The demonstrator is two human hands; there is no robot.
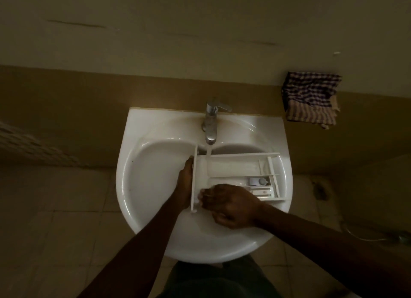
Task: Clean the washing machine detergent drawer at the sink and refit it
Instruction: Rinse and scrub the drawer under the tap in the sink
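Note:
The white detergent drawer (235,167) lies across the white sink (155,164), its front panel to the left and its compartments facing up. Water runs from the chrome tap (211,122) into the drawer's far compartment. My left hand (185,182) grips the front panel from the left side. My right hand (229,203) rests over the near compartment with its fingers curled against the plastic by the front panel. Whether it holds anything is hidden.
A checked cloth (311,98) hangs on the ledge to the right of the sink. The wall stands close behind the tap. Tiled floor lies on both sides, with a hose (364,236) at the lower right.

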